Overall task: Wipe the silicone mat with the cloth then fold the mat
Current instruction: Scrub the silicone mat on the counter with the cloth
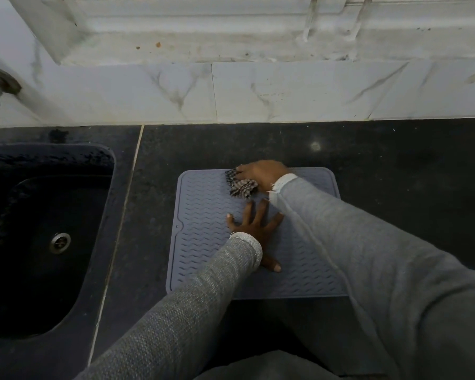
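Silicone mat (203, 215), grey and wavy-ribbed, lies flat on the dark countertop (395, 160) right of the sink (47, 242). Her left hand (254, 229) presses it with fingers splayed, while the right hand (263, 174) grips a bunched checked cloth (240, 185) near the far edge.

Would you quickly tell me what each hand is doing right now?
Left hand: open, fingers spread, pressed flat on the silicone mat.
Right hand: closed on the checked cloth at the mat's far edge.
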Tool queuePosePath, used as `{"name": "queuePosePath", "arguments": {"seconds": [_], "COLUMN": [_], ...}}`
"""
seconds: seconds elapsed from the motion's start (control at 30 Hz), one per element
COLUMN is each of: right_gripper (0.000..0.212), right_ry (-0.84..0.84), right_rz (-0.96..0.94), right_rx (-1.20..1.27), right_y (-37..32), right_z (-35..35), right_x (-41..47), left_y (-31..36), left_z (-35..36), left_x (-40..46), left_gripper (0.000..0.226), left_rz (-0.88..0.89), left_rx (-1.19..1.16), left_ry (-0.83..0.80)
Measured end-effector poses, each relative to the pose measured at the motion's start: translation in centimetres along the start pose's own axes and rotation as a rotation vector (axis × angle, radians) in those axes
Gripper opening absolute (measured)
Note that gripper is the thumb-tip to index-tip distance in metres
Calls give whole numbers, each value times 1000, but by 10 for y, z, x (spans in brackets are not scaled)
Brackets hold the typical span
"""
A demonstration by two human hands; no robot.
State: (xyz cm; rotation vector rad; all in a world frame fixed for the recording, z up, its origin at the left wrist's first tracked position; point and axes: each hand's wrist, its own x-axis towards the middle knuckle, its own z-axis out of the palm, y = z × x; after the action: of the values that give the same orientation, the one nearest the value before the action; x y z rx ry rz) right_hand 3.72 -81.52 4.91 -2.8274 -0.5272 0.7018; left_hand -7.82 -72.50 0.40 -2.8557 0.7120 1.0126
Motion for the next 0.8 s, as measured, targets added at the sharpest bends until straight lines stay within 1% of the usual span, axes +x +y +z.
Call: {"name": "queuePosePath", "arguments": {"seconds": [0.07,0.1,0.17,0.23,0.27,0.37,0.4,0.47,0.5,0.6,0.7,0.8], "right_gripper": [47,47,45,38,34,23,24,33,39,47,45,38], "right_ry": [-71,-72,-51,-39,-31,28,55,75,42,-85,-121,-68], "right_rz": [8,-2,-12,0,5,15,10,-27,-60,-197,-137,-110], "right_rx": [57,43,-94,-252,-289,-245,-207,-110,-78,-157,-137,-311], "right_y": [-5,-1,15,31,37,37,30,8,-3,-20,-2,19], "right_z": [11,13,9,-2,-8,-20,-20,-14,-10,2,3,-7], "right_x": [2,0,-9,-18,-22,-24,-21,-11,-6,3,-3,-10], "left_y": [0,0,0,1,1,1,1,1,1,3,3,1], "left_z": [0,0,0,-2,-3,-3,-3,-4,-5,-8,-6,-7], "left_x": [-1,-1,-2,-4,-5,-5,-5,-5,-5,-7,-7,-8], "left_gripper": [129,129,129,128,128,128,127,127,127,128,127,127], "left_rz": [-4,-5,-7,-1,3,11,13,12,9,0,7,9], "left_rx": [-3,-7,-10,-12,-16,-18,-14,-10,-8,-2,-13,-32], "left_ry": [-6,3,20,19,23,39,37,26,15,-31,-8,-2]}}
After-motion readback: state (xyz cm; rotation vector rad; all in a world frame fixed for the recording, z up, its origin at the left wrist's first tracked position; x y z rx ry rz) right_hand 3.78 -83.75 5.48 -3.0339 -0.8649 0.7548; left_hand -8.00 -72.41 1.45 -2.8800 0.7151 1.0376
